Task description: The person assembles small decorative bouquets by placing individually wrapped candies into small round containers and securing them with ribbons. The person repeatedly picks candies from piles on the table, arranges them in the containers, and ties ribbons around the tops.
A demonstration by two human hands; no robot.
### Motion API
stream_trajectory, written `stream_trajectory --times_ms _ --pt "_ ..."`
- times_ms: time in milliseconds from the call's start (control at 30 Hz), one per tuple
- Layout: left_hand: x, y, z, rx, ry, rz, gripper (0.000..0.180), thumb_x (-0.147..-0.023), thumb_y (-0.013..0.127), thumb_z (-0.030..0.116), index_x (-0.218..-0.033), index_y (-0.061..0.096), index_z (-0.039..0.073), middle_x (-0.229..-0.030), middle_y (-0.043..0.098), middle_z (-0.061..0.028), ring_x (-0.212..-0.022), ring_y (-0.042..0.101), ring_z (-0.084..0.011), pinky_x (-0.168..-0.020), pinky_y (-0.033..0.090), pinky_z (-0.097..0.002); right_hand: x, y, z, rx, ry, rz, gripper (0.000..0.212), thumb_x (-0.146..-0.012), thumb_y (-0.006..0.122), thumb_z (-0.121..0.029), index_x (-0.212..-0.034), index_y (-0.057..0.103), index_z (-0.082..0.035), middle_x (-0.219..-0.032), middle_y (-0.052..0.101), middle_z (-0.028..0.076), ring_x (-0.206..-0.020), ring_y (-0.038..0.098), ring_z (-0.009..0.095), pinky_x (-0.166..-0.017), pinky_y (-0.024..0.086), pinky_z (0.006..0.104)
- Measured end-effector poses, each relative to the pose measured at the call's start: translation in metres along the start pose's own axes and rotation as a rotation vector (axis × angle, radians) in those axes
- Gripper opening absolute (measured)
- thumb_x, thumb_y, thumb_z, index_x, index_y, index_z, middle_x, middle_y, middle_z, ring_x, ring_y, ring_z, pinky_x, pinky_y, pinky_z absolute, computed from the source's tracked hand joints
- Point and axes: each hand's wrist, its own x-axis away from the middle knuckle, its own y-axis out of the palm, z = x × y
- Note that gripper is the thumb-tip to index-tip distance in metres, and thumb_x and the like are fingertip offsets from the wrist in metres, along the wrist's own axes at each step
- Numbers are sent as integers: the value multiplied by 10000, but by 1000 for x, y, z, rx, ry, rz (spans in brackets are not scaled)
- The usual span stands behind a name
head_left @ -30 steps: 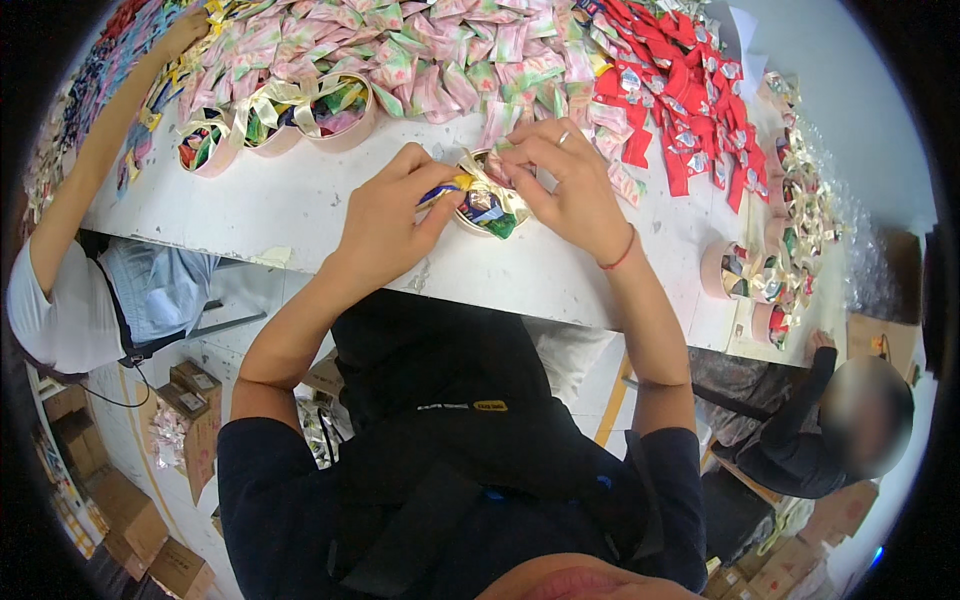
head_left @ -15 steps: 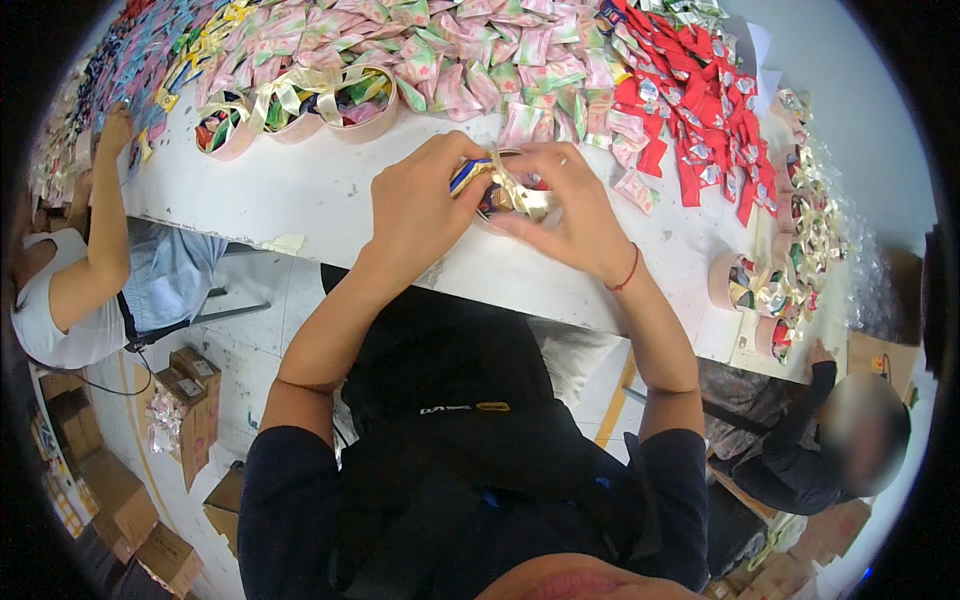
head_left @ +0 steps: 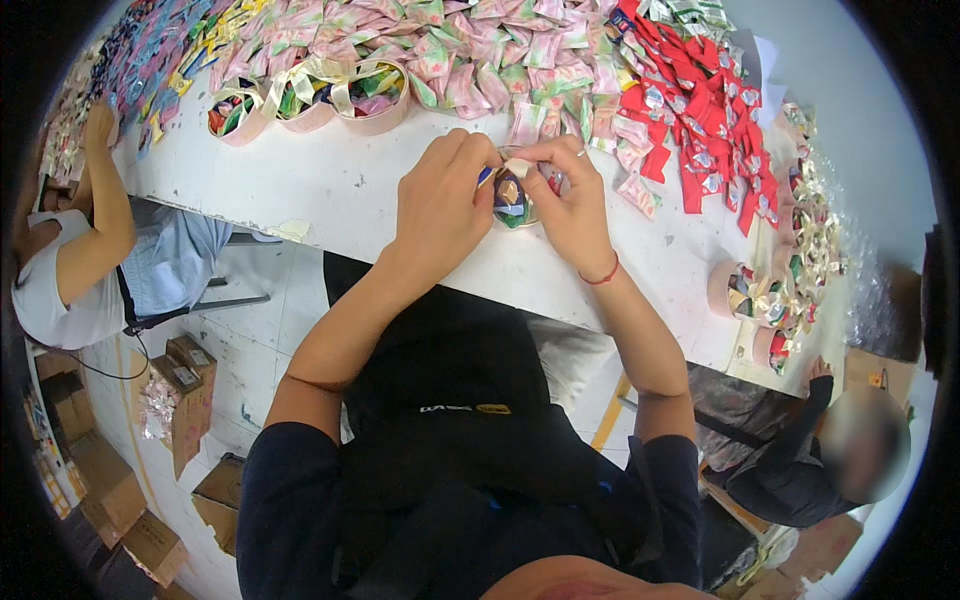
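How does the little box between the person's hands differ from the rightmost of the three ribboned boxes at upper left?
The little box is partly hidden by the left hand and right hand; the ribboned box stands untouched, its pale pink wall showing. The little box is nearer the person, while the ribboned box stands farther back, in a row with two others. Both contain colourful wrapped packets.

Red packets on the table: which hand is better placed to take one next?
Probably the right: the right hand is nearer the red packets, while the left hand is farther away.
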Motion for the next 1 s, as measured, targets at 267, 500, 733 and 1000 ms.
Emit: stream_trajectory --times_ms 267,500,733,1000 --pt "4 -23 0 184 69 -229 173 -767 694 7 -923 633 47 -815 620 -101 -755 618 -278 -635 490 -371 4 2 1 -223 245 48 96 -837 677 -47 -922 691 -4 -892 590 69 -843 549 147 -758 436 272" --pt "-7 -14 -7 -2 5 -243 167 -797 673 29 -956 633 59 -799 647 -103 -700 631 -287 -618 503 -369 2 -9 -1 -271 207 -53 139 -831 698 -73 -962 667 -36 -965 565 57 -925 539 150 -788 434 262" --pt "-31 -19 -14 -37 326 -319 160 -806 658 55 -960 628 91 -799 644 -99 -722 639 -282 -629 475 -412 3 -20 -18 435 -283 -87 318 -700 732 -63 -1005 650 -104 -1158 551 118 -1088 516 313 -885 455 380" --pt "-76 -39 -19 -11 346 -823 75 -800 690 118 -869 660 116 -789 642 -50 -723 631 -242 -635 457 -388 0 -29 -13 125 -89 -264 213 -734 669 -43 -941 653 -89 -1169 546 125 -998 598 316 -822 501 386"
